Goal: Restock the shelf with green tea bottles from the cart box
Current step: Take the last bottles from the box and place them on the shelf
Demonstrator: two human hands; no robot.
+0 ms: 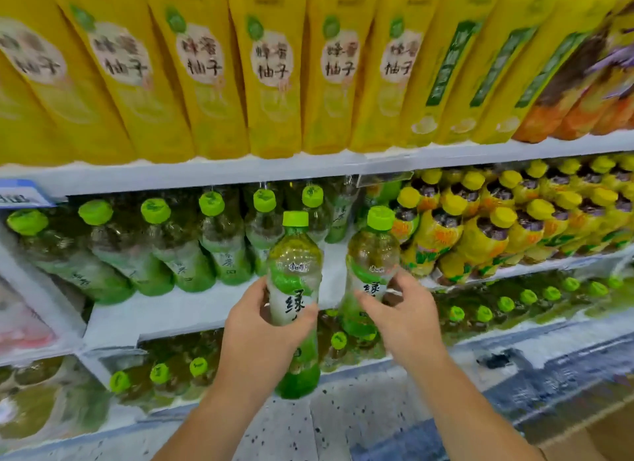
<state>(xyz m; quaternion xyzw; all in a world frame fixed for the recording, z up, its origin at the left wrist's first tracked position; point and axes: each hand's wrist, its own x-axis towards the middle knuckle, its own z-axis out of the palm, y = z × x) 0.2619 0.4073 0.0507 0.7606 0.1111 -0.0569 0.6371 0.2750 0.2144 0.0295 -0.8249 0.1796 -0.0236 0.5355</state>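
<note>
- Landmark: bare gap on the middle shelf [334,275], between the green tea row and the yellow-capped bottles.
- Left of the gap: green tea row [154,248] stands along the shelf, caps up.
- Left hand [264,326], below and just left of the gap: fingers wrapped round the left bottle [295,289] at its label. Bottle roughly upright, long axis vertical, cap toward the gap.
- Right hand [401,309], below and just right of the gap: fingers spread on the right bottle [370,272], grip looser; cannot tell if fully closed. Bottle upright, at the gap's right edge.
- Hands apart, one bottle each.
- Right of the gap: yellow-capped bottles [497,220] packed tight.
- Judgement: gap lies forward and up from both hands; right bottle is nearer, likely seats first.
- Cart box not in view.
</note>
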